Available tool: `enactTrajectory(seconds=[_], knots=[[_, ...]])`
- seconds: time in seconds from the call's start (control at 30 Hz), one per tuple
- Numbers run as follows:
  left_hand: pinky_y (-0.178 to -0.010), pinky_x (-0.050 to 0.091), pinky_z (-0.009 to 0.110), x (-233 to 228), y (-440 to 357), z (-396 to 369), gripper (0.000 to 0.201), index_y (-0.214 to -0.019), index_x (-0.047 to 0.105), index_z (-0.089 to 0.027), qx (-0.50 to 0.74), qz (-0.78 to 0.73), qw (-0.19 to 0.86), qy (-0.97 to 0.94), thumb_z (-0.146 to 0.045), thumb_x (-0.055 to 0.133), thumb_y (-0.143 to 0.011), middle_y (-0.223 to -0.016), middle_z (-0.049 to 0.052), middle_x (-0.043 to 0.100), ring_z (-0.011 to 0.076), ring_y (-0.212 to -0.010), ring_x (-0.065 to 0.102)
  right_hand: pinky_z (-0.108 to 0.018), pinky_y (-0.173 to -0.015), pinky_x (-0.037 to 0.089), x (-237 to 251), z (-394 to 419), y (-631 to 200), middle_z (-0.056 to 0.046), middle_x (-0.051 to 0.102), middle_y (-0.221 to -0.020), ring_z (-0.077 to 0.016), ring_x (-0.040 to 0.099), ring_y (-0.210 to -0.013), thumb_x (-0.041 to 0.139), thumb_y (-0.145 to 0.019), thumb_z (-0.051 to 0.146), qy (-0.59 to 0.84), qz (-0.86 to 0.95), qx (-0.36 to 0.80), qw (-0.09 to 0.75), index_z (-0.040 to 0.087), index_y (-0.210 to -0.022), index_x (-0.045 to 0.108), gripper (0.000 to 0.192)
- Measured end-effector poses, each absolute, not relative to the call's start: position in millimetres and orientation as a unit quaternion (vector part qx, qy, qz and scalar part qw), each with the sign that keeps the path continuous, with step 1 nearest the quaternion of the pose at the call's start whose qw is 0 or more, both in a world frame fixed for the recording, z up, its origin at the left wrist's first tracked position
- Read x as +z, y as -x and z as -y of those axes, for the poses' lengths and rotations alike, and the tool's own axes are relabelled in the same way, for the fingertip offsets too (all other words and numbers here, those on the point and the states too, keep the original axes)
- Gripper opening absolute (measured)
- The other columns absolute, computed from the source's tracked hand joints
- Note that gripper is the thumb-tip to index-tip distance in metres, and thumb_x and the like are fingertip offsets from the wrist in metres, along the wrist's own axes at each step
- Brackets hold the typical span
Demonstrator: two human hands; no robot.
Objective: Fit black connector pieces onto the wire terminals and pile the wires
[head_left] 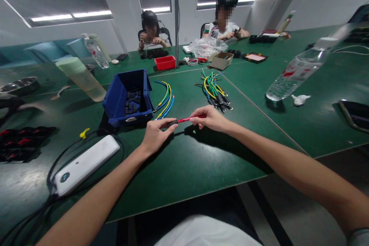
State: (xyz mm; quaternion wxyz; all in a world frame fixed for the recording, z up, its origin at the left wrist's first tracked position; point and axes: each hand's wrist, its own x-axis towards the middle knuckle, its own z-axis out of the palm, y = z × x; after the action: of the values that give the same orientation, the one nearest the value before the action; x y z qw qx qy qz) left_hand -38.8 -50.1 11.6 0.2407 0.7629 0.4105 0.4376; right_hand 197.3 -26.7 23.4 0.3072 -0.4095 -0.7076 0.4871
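Pinching the red wire (188, 119) between both hands above the counter (184, 161), my left hand (155, 135) grips its black connector end, my right hand (210, 118) the red length. I'd keep it straight, fingertips close, beside the blue bin (115, 102).

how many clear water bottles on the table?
2: one bottle lying tilted at the right, one upright bottle at the far left behind a pale green tumbler. Others may be hidden.
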Motion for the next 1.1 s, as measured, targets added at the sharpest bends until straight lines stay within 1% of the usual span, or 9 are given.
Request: enactTrajectory(seconds=[0.2, 0.3, 0.5, 0.63, 0.73, 0.8, 0.9, 1.0, 1.1], knots=[[-0.067, 0.056, 0.026, 11.9, 36.6, 55.6, 0.022, -0.094, 0.072, -0.017, 0.427, -0.436, 0.243, -0.754, -0.029, 0.067, -0.078, -0.085, 0.005, 0.074, 0.0161, -0.068, 0.068, -0.019, -0.040, 0.035, 29.3, 32.8, -196.2, -0.002, 0.062, -0.061, -0.0066, 0.047, -0.043, 0.064, -0.077, 0.040, 0.432, 0.730, 0.437, 0.299, 0.012, -0.088, 0.071, 0.031], [-0.066, 0.056, 0.025, 12.0, 35.0, 58.9, 0.023, -0.095, 0.072, -0.016, 0.429, -0.444, 0.267, -0.740, -0.030, 0.067, -0.078, -0.084, 0.005, 0.074, 0.0159, -0.067, 0.068, -0.019, -0.040, 0.033, 28.8, 35.7, -194.7, -0.001, 0.061, -0.059, -0.0060, 0.044, -0.042, 0.064, -0.076, 0.039, 0.436, 0.721, 0.443, 0.306, 0.012, -0.087, 0.071, 0.030], [-0.063, 0.054, 0.024, 9.0, 35.0, 59.0, 0.021, -0.095, 0.071, -0.017, 0.435, -0.443, 0.295, -0.726, -0.030, 0.067, -0.079, -0.079, 0.003, 0.073, 0.0138, -0.061, 0.067, -0.019, -0.041, 0.032, 25.2, 39.6, -191.3, -0.001, 0.060, -0.059, -0.0060, 0.043, -0.044, 0.064, -0.077, 0.040, 0.442, 0.704, 0.460, 0.313, 0.011, -0.087, 0.070, 0.031], [-0.062, 0.053, 0.023, 7.1, 35.1, 58.5, 0.019, -0.094, 0.071, -0.017, 0.429, -0.430, 0.289, -0.740, -0.029, 0.065, -0.080, -0.076, 0.003, 0.073, 0.0130, -0.061, 0.066, -0.019, -0.040, 0.030, 17.2, 40.8, -186.8, 0.000, 0.059, -0.059, -0.0054, 0.041, -0.042, 0.062, -0.078, 0.043, 0.444, 0.698, 0.473, 0.303, 0.011, -0.085, 0.068, 0.033], [-0.063, 0.053, 0.023, 7.3, 35.3, 57.5, 0.019, -0.094, 0.071, -0.017, 0.420, -0.418, 0.273, -0.758, -0.029, 0.063, -0.082, -0.074, 0.002, 0.072, 0.0132, -0.061, 0.066, -0.019, -0.041, 0.030, 13.8, 39.5, -185.3, 0.000, 0.058, -0.059, -0.0058, 0.042, -0.042, 0.058, -0.081, 0.047, 0.434, 0.706, 0.482, 0.283, 0.012, -0.085, 0.066, 0.037], [-0.064, 0.054, 0.024, 7.4, 36.0, 55.9, 0.020, -0.095, 0.071, -0.017, 0.420, -0.414, 0.258, -0.765, -0.029, 0.064, -0.081, -0.078, 0.003, 0.073, 0.0139, -0.063, 0.067, -0.020, -0.045, 0.030, 16.1, 38.1, -186.4, -0.001, 0.059, -0.061, -0.0067, 0.044, -0.045, 0.054, -0.083, 0.048, 0.424, 0.739, 0.448, 0.270, 0.012, -0.085, 0.066, 0.038], [-0.070, 0.054, 0.026, 6.6, 37.5, 52.7, 0.022, -0.096, 0.071, -0.017, 0.415, -0.409, 0.239, -0.777, -0.030, 0.065, -0.080, -0.088, 0.005, 0.074, 0.0160, -0.072, 0.068, -0.023, -0.053, 0.027, 23.9, 37.7, -189.5, -0.002, 0.060, -0.063, -0.0082, 0.045, -0.052, 0.050, -0.087, 0.045, 0.426, 0.819, 0.301, 0.237, 0.014, -0.084, 0.068, 0.037], [-0.075, 0.054, 0.027, 5.9, 39.5, 49.7, 0.024, -0.097, 0.071, -0.017, 0.401, -0.405, 0.222, -0.791, -0.033, 0.066, -0.079, -0.093, 0.005, 0.073, 0.0175, -0.079, 0.069, -0.025, -0.056, 0.023, 28.0, 39.0, -190.4, -0.004, 0.061, -0.066, -0.0099, 0.045, -0.056, 0.047, -0.090, 0.043, 0.435, 0.860, 0.182, 0.193, 0.015, -0.086, 0.069, 0.037], [-0.076, 0.054, 0.029, 6.3, 42.9, 45.5, 0.028, -0.100, 0.070, -0.017, 0.386, -0.408, 0.204, -0.802, -0.035, 0.066, -0.079, -0.094, 0.006, 0.073, 0.0183, -0.078, 0.069, -0.026, -0.057, 0.022, 25.5, 38.5, -189.0, -0.006, 0.061, -0.068, -0.0113, 0.045, -0.059, 0.045, -0.092, 0.040, 0.428, 0.880, 0.135, 0.156, 0.014, -0.086, 0.068, 0.035]])
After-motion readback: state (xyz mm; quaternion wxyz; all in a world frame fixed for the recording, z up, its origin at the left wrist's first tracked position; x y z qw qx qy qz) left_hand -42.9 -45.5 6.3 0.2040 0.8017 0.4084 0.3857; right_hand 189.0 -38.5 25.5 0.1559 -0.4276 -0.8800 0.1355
